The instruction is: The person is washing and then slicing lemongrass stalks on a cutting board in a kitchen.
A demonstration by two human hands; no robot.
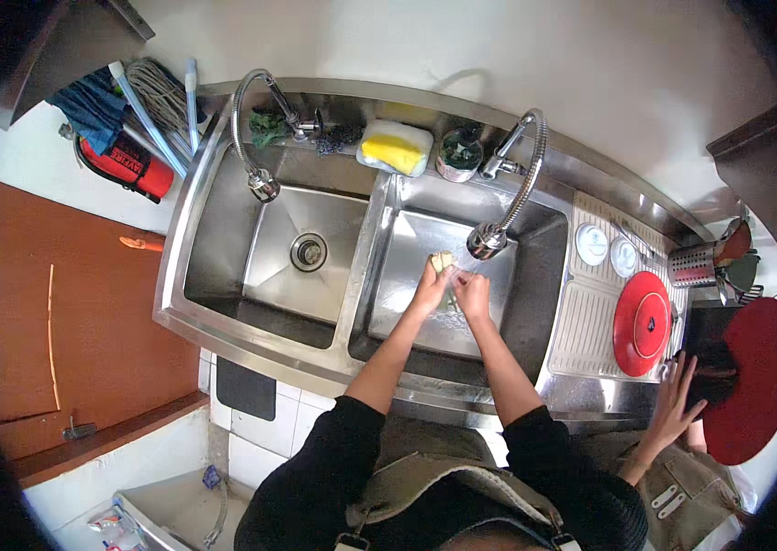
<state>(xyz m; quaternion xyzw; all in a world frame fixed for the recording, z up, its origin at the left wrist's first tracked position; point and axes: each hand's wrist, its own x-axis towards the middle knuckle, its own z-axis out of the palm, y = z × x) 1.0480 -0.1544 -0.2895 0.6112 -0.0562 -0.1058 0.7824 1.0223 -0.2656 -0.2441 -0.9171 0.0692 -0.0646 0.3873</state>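
Both my hands are over the right basin of the stainless steel sink [402, 241], under water spraying from the right flexible faucet [487, 240]. My left hand [431, 284] holds a pale yellowish piece of food [441, 260], its kind unclear, at the fingertips. Close beside it, my right hand [469, 289] has its fingers curled together; whether something is pinched in them is hard to tell. A thin greenish strand [452, 300] shows between the hands. Water wets the basin floor below.
The left faucet [264, 184] hangs over the left basin. Behind the sink sit a yellow sponge [392, 151] in a tray and a jar [459, 155]. A red lid [642, 324] lies on the right drainboard. At right, a co-worker's hand [671, 403] is near a large red disc [760, 382].
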